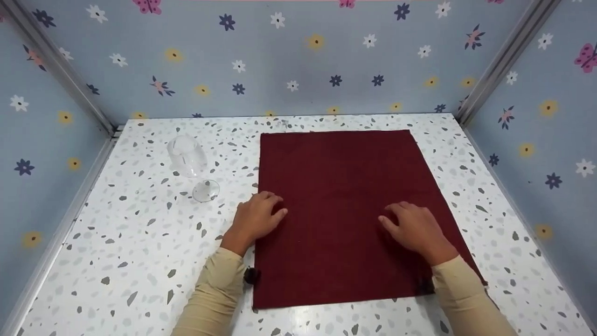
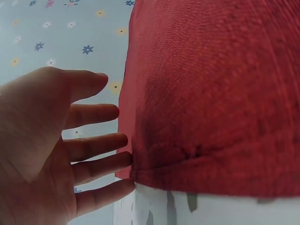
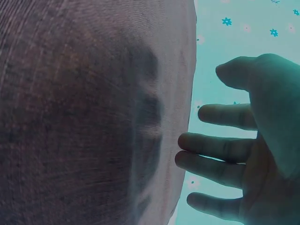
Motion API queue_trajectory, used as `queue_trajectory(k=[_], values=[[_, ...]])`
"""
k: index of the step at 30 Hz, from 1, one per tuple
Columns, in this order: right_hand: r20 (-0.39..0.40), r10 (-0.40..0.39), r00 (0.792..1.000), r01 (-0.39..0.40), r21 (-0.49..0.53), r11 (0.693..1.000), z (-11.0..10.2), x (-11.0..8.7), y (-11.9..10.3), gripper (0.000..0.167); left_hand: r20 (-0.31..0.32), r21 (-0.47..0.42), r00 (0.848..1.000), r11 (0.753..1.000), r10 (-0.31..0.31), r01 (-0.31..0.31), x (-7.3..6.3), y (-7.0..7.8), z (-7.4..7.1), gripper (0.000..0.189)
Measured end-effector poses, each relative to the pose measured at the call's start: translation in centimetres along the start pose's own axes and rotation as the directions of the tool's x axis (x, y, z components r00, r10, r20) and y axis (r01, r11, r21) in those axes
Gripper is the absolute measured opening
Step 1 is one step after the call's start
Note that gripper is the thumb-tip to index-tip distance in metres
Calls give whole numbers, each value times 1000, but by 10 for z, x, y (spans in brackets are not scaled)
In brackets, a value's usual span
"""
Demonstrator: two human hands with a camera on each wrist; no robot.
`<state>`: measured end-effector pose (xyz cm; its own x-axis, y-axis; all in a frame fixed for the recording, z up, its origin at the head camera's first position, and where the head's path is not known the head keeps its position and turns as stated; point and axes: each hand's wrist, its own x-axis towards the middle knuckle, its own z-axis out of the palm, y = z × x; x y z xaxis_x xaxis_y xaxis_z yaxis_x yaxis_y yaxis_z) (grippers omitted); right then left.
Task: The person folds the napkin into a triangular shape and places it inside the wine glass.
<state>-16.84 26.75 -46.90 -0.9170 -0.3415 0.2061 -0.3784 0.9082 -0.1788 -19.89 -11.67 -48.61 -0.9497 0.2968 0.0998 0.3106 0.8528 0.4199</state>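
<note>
A dark red cloth [image 1: 336,172] lies spread flat on the speckled tabletop, and its surface fills much of both wrist views. Over its left edge is my left hand [image 1: 257,217], fingers spread and relaxed; in the left wrist view the little finger [image 2: 108,197] reaches right to the hem. My right hand [image 1: 415,227] hovers close above the right part of the cloth with loosely bent fingers and casts a shadow on it. In the right wrist view its fingers [image 3: 215,145] are apart with nothing between them. Neither hand grips anything.
A clear stemmed glass [image 1: 189,158] lies on its side left of the cloth, its round foot [image 1: 205,191] toward me. The white speckled table [image 1: 140,242] is bounded by flowered panels [image 1: 298,60] at the back and both sides.
</note>
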Motion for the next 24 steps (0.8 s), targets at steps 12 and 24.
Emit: queue_trajectory(k=[12,24], values=[[114,62,992,-67,44,997,1,-6,1,32,24,-50,1000,999,-16,18,8,-8,-1,39],[114,66,991,-62,-38,997,12,-7,-11,33,117,-6,991,998,-61,62,11,-32,-1,61]])
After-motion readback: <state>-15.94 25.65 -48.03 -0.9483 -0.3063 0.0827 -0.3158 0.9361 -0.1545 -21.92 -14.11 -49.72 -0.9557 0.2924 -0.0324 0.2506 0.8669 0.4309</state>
